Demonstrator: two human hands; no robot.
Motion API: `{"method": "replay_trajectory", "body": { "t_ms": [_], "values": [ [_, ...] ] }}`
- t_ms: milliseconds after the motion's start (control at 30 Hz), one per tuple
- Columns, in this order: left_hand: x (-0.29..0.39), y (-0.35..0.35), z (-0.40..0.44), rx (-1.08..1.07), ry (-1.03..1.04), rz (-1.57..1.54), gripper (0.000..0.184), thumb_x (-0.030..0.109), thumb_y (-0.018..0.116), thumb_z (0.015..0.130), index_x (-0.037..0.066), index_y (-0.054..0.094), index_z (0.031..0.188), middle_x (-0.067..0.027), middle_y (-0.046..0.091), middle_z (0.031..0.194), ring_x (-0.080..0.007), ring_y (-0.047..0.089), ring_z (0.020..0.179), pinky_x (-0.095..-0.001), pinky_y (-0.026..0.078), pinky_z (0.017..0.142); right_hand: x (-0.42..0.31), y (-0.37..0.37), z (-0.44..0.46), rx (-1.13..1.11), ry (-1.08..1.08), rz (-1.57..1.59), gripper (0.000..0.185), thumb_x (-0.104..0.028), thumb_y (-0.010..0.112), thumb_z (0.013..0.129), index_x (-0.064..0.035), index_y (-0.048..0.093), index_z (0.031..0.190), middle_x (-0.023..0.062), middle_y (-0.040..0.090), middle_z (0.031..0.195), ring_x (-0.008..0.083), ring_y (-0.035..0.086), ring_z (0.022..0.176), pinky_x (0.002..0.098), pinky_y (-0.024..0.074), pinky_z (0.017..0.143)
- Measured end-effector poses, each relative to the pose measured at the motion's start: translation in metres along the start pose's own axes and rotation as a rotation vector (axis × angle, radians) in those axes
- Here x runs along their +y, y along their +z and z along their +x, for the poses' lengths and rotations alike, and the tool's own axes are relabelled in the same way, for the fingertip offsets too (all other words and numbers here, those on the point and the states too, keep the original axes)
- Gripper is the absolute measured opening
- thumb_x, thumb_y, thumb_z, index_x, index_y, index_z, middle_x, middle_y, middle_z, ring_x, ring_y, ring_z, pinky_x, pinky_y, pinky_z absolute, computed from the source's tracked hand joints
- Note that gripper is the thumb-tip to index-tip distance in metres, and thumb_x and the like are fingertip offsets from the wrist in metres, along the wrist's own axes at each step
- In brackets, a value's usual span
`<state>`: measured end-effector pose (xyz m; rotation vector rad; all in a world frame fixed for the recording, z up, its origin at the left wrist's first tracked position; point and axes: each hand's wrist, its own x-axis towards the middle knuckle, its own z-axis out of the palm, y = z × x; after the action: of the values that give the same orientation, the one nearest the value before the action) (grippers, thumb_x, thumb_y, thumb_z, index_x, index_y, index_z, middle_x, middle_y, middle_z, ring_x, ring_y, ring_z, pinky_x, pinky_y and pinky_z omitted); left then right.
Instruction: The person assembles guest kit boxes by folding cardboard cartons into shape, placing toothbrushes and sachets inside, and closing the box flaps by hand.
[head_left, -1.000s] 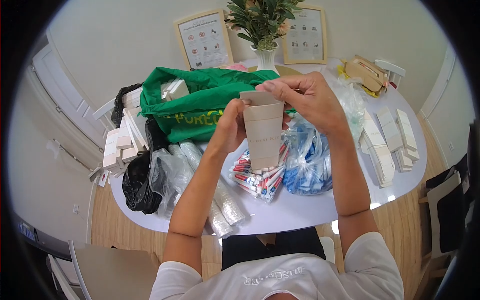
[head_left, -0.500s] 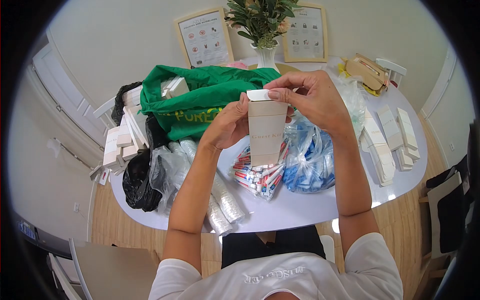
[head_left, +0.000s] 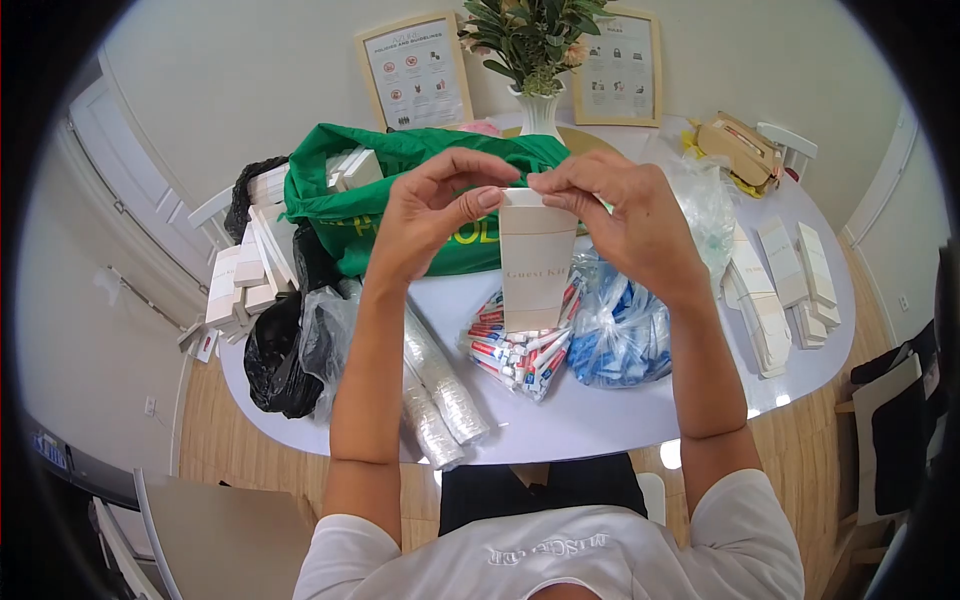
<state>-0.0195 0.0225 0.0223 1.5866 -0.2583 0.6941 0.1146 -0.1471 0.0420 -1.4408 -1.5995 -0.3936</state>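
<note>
Upright above the table is a narrow white cardboard box (head_left: 538, 262) with "Guest Kit" printed on its front. My right hand (head_left: 625, 205) pinches it at the top right corner, thumb and fingers at the rim. At the box's top left is my left hand (head_left: 430, 215), thumb and fingers apart and curved near the rim; whether the thumb touches the box I cannot tell. Below and behind the box lies a clear bag of toothpaste tubes (head_left: 515, 360). Beside that sits a clear bag of blue packets (head_left: 622, 335).
A green bag (head_left: 350, 245) holding white boxes stands behind my left hand. Flat boxes (head_left: 255, 265) and a black plastic bag (head_left: 280, 360) are at left, clear plastic rolls (head_left: 440, 385) in front. More boxes (head_left: 755, 300) lie right. A vase (head_left: 540, 112) and frames (head_left: 415, 70) stand behind.
My left hand has let go of the box's left side, its fingers spreading up and left. My right hand has stayed at the box's top; the top flap no longer shows raised.
</note>
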Motion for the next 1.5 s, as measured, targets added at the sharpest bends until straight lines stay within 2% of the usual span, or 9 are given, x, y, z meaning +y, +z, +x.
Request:
{"method": "replay_trajectory", "body": {
  "t_ms": [100, 467, 800, 967, 1133, 1233, 1300, 1333, 1500],
  "values": [
    [0.021, 0.004, -0.004, 0.0, 0.099, 0.366, 0.012, 0.005, 0.064, 0.083, -0.003, 0.067, 0.091, -0.0108, 0.063, 0.098, -0.0158, 0.058, 0.094, -0.0294, 0.046, 0.085, 0.005, -0.001, -0.003, -0.035, -0.103, -0.091, 0.017, -0.018, 0.062, 0.08, -0.0093, 0.067, 0.094, 0.0069, 0.067, 0.092, 0.028, 0.061, 0.08, 0.0382, 0.047, 0.069],
    [0.029, 0.003, -0.008, -0.112, 0.119, 0.536, 0.026, -0.002, 0.076, 0.066, 0.001, 0.069, 0.091, -0.011, 0.064, 0.099, -0.0172, 0.06, 0.094, -0.0291, 0.05, 0.081, -0.005, -0.013, -0.004, -0.247, 0.013, -0.069, 0.028, -0.008, 0.069, 0.074, -0.0028, 0.066, 0.101, 0.0116, 0.065, 0.107, 0.0275, 0.061, 0.103, 0.0356, 0.0452, 0.092],
    [0.017, 0.018, -0.007, 0.088, -0.041, 0.448, 0.013, -0.005, 0.067, 0.077, -0.005, 0.06, 0.088, -0.0091, 0.065, 0.084, -0.0134, 0.064, 0.076, -0.0245, 0.054, 0.065, 0.007, 0.017, -0.005, -0.018, 0.048, 0.019, 0.018, -0.001, 0.061, 0.073, -0.0042, 0.066, 0.09, 0.0118, 0.064, 0.072, 0.0173, 0.066, 0.068, 0.0286, 0.0496, 0.061],
    [0.018, 0.003, -0.009, 0.194, 0.017, 0.48, 0.013, -0.002, 0.065, 0.079, -0.004, 0.058, 0.091, -0.0078, 0.062, 0.084, -0.0115, 0.061, 0.072, -0.0255, 0.054, 0.062, 0.016, 0.028, -0.001, 0.17, 0.102, 0.439, 0.03, -0.006, 0.066, 0.075, -0.0037, 0.063, 0.104, 0.0079, 0.068, 0.085, 0.0148, 0.065, 0.073, 0.0287, 0.052, 0.068],
    [0.035, 0.004, -0.015, 0.361, 0.317, 0.316, 0.012, -0.001, 0.061, 0.084, -0.004, 0.058, 0.095, -0.0114, 0.063, 0.09, -0.0149, 0.063, 0.078, -0.0274, 0.055, 0.066, -0.014, 0.001, -0.019, 0.076, 0.081, 0.314, 0.052, -0.003, 0.067, 0.075, -0.0071, 0.052, 0.125, 0.0117, 0.064, 0.108, 0.017, 0.064, 0.09, 0.0292, 0.0502, 0.08],
    [0.033, 0.024, -0.017, 0.295, 0.237, 0.307, 0.014, 0.001, 0.062, 0.084, -0.006, 0.058, 0.096, -0.0127, 0.064, 0.092, -0.016, 0.064, 0.079, -0.0288, 0.056, 0.068, -0.018, -0.015, -0.04, 0.163, 0.092, 0.379, 0.048, 0.0, 0.063, 0.073, -0.0027, 0.056, 0.12, 0.0182, 0.061, 0.111, 0.0277, 0.062, 0.098, 0.0335, 0.048, 0.086],
    [0.038, 0.052, -0.015, 0.274, 0.108, 0.403, 0.022, 0.004, 0.06, 0.087, -0.008, 0.056, 0.104, -0.0154, 0.063, 0.099, -0.0174, 0.064, 0.08, -0.0285, 0.055, 0.07, -0.002, -0.041, -0.058, 0.207, 0.143, 0.198, 0.048, -0.001, 0.063, 0.075, -0.0054, 0.055, 0.122, 0.0171, 0.06, 0.115, 0.0272, 0.062, 0.099, 0.0324, 0.0473, 0.088],
    [0.041, 0.055, -0.014, 0.268, 0.113, 0.393, 0.022, 0.004, 0.06, 0.087, -0.008, 0.056, 0.104, -0.0154, 0.063, 0.099, -0.0174, 0.064, 0.08, -0.0285, 0.055, 0.07, 0.009, -0.062, -0.069, 0.238, 0.298, 0.08, 0.048, -0.011, 0.064, 0.082, -0.0127, 0.052, 0.128, 0.0099, 0.061, 0.118, 0.0156, 0.06, 0.102, 0.0285, 0.0451, 0.091],
    [0.054, 0.05, -0.017, 0.328, 0.172, 0.465, 0.03, 0.015, 0.058, 0.089, -0.006, 0.055, 0.111, -0.0155, 0.06, 0.11, -0.0166, 0.063, 0.083, -0.0262, 0.052, 0.072, 0.137, -0.203, -0.123, 0.552, 0.697, -0.692, 0.039, -0.024, 0.064, 0.084, -0.0022, 0.059, 0.115, 0.0165, 0.064, 0.107, 0.0244, 0.06, 0.098, 0.0341, 0.0458, 0.086]
  ]
}}
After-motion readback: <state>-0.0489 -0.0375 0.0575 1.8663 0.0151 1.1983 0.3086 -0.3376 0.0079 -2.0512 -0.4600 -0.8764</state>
